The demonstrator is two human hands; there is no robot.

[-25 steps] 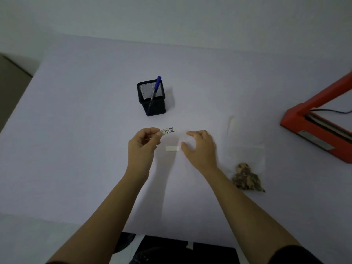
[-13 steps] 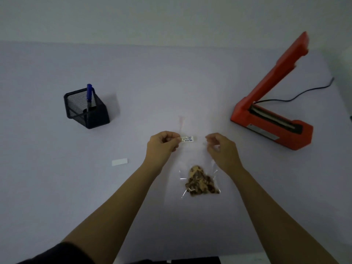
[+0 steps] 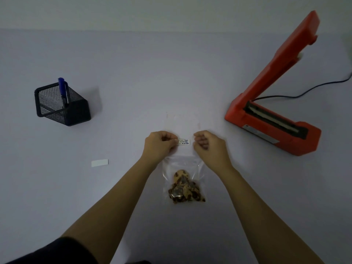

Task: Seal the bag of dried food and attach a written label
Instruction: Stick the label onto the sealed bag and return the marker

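Small white handwritten label (image 3: 184, 142) moved from beside the white paper strip (image 3: 99, 163) to over the clear plastic bag (image 3: 182, 163), right hand (image 3: 208, 147) closer to its end

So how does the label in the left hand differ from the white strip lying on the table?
The label carries handwriting; the white strip looks blank. The label is pinched by the left hand over the upper part of the bag; the white strip lies untouched on the table. Both are small white rectangles.
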